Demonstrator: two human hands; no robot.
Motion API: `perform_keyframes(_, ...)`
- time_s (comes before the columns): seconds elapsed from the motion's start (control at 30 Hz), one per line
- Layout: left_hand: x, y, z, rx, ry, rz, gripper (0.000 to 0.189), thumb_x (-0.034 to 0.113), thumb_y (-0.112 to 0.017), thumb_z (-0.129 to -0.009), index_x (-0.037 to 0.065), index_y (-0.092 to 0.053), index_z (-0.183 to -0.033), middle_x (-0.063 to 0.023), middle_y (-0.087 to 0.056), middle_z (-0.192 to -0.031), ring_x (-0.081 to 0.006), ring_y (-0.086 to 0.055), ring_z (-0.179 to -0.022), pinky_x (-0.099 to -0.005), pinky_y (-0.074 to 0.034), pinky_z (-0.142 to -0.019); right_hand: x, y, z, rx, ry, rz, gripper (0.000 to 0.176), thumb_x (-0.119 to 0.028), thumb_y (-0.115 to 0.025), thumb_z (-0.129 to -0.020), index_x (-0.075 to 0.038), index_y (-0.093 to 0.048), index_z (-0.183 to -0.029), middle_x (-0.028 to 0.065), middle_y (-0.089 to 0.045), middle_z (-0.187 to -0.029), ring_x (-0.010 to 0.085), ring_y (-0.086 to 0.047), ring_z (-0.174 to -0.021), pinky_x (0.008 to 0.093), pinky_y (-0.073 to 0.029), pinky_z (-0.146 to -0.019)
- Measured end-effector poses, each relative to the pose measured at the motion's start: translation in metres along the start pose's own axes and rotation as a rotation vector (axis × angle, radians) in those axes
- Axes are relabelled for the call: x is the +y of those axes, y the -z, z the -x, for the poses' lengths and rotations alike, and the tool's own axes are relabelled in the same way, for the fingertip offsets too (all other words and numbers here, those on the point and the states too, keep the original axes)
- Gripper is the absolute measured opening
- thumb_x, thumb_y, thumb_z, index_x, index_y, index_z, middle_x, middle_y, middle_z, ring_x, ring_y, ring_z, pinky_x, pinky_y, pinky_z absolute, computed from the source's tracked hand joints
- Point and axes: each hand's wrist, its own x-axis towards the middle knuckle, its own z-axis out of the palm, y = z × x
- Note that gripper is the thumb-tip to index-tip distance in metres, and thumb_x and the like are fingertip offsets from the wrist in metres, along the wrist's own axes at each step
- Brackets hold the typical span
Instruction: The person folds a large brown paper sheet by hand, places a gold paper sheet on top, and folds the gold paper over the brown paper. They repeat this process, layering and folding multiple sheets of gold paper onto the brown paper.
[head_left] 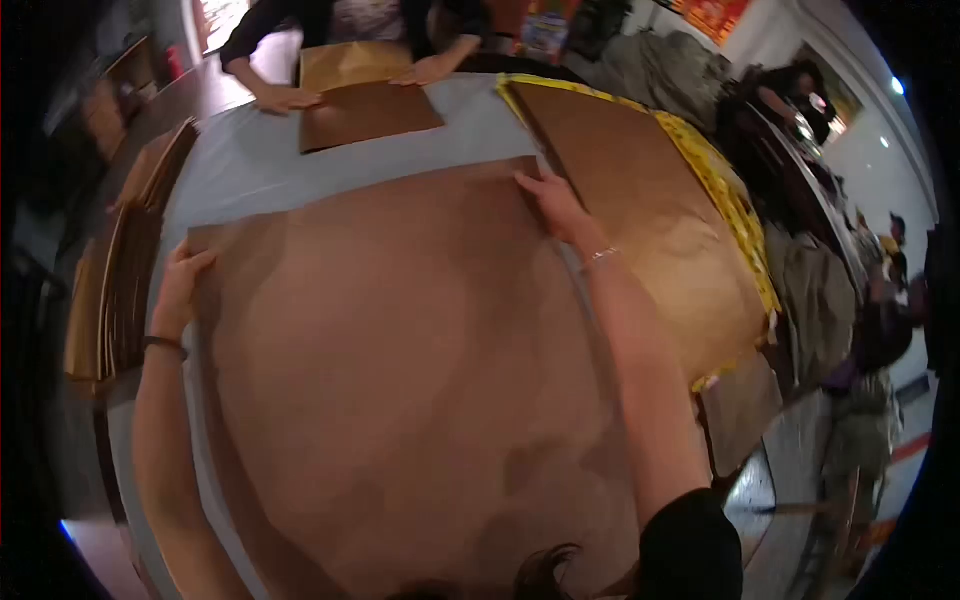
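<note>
A large sheet of brown kraft paper (400, 370) spreads over the table in front of me, its near end running out of view below. At its far left corner, my left hand (180, 285) is closed on the edge, with a dark band on the wrist. My right hand (557, 207) grips the far right corner between thumb and fingers; a thin bracelet circles that wrist. The far edge of the sheet lies between both hands. Some fingers are hidden behind the paper.
Across the pale tabletop (240, 170), another person's hands press a folded brown paper piece (370, 115). Stacked brown paper (640, 200) with yellow wrapping (715, 185) lies at right. Folded paper bundles (125, 280) line the left edge. More people and grey fabric heaps (660, 75) are behind.
</note>
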Motion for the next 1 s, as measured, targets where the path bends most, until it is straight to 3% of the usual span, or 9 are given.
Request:
perform_keyframes(0.1, 0.013, -0.026, 0.006, 0.224, 0.0, -0.097, 0.021, 0.006, -0.057, -0.087, 0.003, -0.06, -0.107, -0.0015, -0.064, -0.093, -0.0141, -0.061, -0.083, -0.0281, -0.049, -0.078, -0.029, -0.011, 0.023, 0.011, -0.043, 0.062, 0.033, -0.023, -0.056, -0.092, -0.004, -0.054, -0.12, 0.0057, -0.06, -0.111, 0.0171, -0.057, -0.1, 0.0324, -0.047, -0.085)
perform_keyframes(0.23, -0.018, 0.013, -0.014, 0.133, -0.032, -0.001, 0.024, 0.006, -0.056, -0.088, 0.005, -0.06, -0.111, -0.0016, -0.064, -0.098, -0.0143, -0.06, -0.086, -0.0291, -0.048, -0.08, -0.021, -0.005, 0.004, -0.085, -0.033, -0.007, 0.031, -0.02, -0.054, -0.093, -0.005, -0.054, -0.12, 0.0054, -0.061, -0.111, 0.0157, -0.057, -0.099, 0.0316, -0.048, -0.084)
perform_keyframes(0.3, -0.022, 0.028, -0.021, 0.029, 0.033, -0.101, 0.034, 0.011, -0.059, -0.088, 0.003, -0.055, -0.121, -0.0053, -0.06, -0.111, -0.021, -0.057, -0.099, -0.0327, -0.044, -0.089, -0.022, -0.005, 0.006, -0.062, -0.035, -0.003, 0.03, -0.019, -0.053, -0.093, -0.005, -0.055, -0.119, 0.0054, -0.061, -0.11, 0.0155, -0.058, -0.098, 0.0311, -0.048, -0.083)
perform_keyframes(0.53, 0.002, -0.005, -0.022, 0.146, -0.045, -0.041, 0.023, 0.008, -0.057, -0.088, 0.005, -0.059, -0.111, -0.0026, -0.063, -0.103, -0.0165, -0.059, -0.091, -0.0303, -0.047, -0.08, -0.04, -0.001, 0.011, 0.128, -0.019, 0.221, 0.027, -0.018, -0.055, -0.09, 0.002, -0.059, -0.108, 0.0084, -0.062, -0.095, 0.0173, -0.058, -0.087, 0.0306, -0.047, -0.075)
perform_keyframes(0.73, 0.031, -0.002, -0.037, 0.055, -0.085, -0.167, 0.039, 0.01, -0.056, -0.089, 0.005, -0.052, -0.127, -0.006, -0.061, -0.114, -0.0178, -0.058, -0.1, -0.03, -0.045, -0.087, -0.064, 0.0, 0.0, 0.083, 0.085, 0.242, 0.031, -0.019, -0.056, -0.09, 0.0, -0.056, -0.115, 0.0084, -0.061, -0.104, 0.0181, -0.059, -0.091, 0.0314, -0.048, -0.081)
perform_keyframes(0.8, 0.05, 0.002, -0.042, 0.338, -0.075, -0.264, 0.041, 0.012, -0.054, -0.09, 0.005, -0.05, -0.13, -0.0068, -0.06, -0.117, -0.0189, -0.057, -0.103, -0.0299, -0.045, -0.089, -0.087, -0.009, 0.003, 0.087, 0.026, 0.19, 0.032, -0.018, -0.056, -0.09, 0.001, -0.056, -0.115, 0.0086, -0.061, -0.106, 0.0186, -0.059, -0.091, 0.0312, -0.047, -0.082)
perform_keyframes(0.93, 0.064, 0.019, -0.055, 0.09, -0.226, -0.149, 0.043, 0.01, -0.057, -0.087, 0.002, -0.05, -0.129, -0.0072, -0.058, -0.12, -0.0199, -0.056, -0.105, -0.0293, -0.044, -0.09, -0.089, -0.002, -0.038, 0.146, 0.316, 0.322, 0.038, -0.022, -0.059, -0.089, 0.001, -0.054, -0.119, 0.0084, -0.061, -0.108, 0.0177, -0.059, -0.092, 0.0305, -0.047, -0.082)
perform_keyframes(0.97, 0.054, 0.026, -0.065, 0.122, -0.211, -0.123, 0.042, 0.009, -0.058, -0.086, 0.001, -0.051, -0.127, -0.0072, -0.059, -0.118, -0.019, -0.056, -0.105, -0.0293, -0.044, -0.089, -0.086, 0.001, -0.038, 0.091, 0.292, 0.288, 0.038, -0.022, -0.059, -0.09, 0.0, -0.054, -0.12, 0.0074, -0.062, -0.107, 0.0161, -0.059, -0.093, 0.0301, -0.047, -0.083)
perform_keyframes(1.0, 0.046, 0.038, -0.07, 0.168, -0.196, -0.101, 0.041, 0.009, -0.059, -0.085, 0.0, -0.053, -0.125, -0.0072, -0.06, -0.116, -0.0182, -0.056, -0.104, -0.0292, -0.045, -0.088, -0.102, -0.021, -0.006, 0.234, 0.175, 0.33, 0.049, -0.028, -0.062, -0.086, 0.002, -0.053, -0.124, 0.0133, -0.062, -0.111, 0.0206, -0.057, -0.099, 0.0338, -0.047, -0.082)
